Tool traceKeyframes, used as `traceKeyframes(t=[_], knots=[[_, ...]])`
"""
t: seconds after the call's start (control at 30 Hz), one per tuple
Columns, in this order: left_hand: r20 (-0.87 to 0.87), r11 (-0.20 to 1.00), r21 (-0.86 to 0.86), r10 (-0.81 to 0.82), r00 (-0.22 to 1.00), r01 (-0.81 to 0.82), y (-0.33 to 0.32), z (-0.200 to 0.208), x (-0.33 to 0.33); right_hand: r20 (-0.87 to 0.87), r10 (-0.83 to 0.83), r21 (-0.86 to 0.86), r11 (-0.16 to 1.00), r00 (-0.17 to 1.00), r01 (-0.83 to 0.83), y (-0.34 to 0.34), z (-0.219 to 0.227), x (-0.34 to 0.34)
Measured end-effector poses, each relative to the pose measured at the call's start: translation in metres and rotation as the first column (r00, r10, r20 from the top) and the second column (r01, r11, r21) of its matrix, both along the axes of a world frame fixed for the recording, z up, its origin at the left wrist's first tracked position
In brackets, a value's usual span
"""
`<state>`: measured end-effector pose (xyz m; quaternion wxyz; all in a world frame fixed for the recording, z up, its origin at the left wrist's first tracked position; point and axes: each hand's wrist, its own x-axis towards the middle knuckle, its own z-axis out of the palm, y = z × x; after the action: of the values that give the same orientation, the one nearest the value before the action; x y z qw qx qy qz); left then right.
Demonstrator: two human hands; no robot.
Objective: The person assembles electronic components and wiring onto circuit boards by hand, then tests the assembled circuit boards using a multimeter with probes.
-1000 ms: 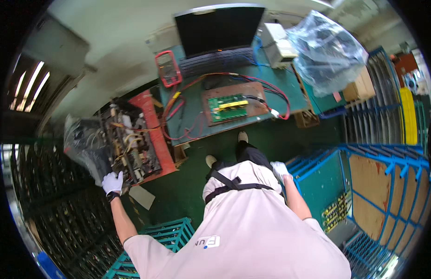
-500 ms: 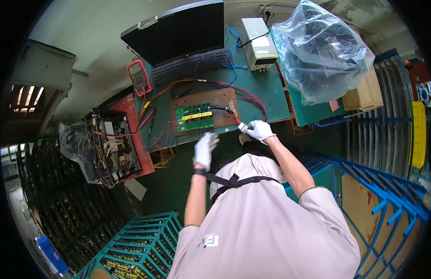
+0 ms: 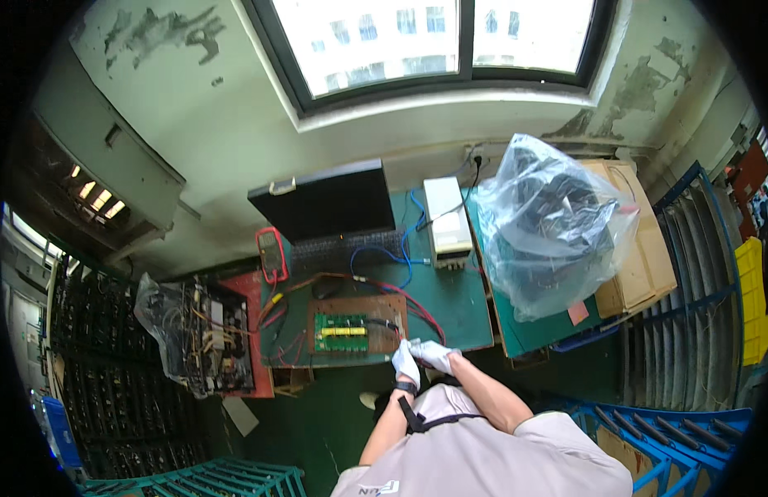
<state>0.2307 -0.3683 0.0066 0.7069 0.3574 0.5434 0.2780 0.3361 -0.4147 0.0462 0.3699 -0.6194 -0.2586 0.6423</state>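
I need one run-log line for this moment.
left hand: beside right hand, near red cable; grip: unclear; green circuit board: on brown board

Green tabletop [image 3: 465, 319] bearing brown board [image 3: 382, 340], red cable [image 3: 426, 314], keyboard [image 3: 342, 251], white box [image 3: 446, 217]

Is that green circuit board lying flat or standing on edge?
Flat: the green circuit board lies on the brown panel, component side up.

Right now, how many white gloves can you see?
2. One glove covers the left hand, and the other glove covers the right hand, close together by the front edge of the green table. Others could be hidden.
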Motion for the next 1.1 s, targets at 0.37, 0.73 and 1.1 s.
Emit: traceKeyframes(t=[0.37, 0.73, 1.1], knots=[[0.173, 0.85, -0.375, 0.457, 0.872, -0.371, 0.016, -0.048, 0.012, -0.019, -0.211, 0.165, 0.963, 0.977, 0.212, -0.023, -0.03, -0.024], [0.059, 0.867, -0.497, 0.066, 0.996, -0.028, -0.014, 0.002, -0.015, 0.962, 0.246, -0.173, 0.885, 0.117, -0.433, -0.015, -0.004, 0.107], [-0.099, 0.705, -0.431, 0.583, 0.806, -0.563, -0.104, -0.067, -0.293, 0.965, -0.171, 0.258, 0.719, 0.197, -0.645, 0.157, 0.022, -0.028]])
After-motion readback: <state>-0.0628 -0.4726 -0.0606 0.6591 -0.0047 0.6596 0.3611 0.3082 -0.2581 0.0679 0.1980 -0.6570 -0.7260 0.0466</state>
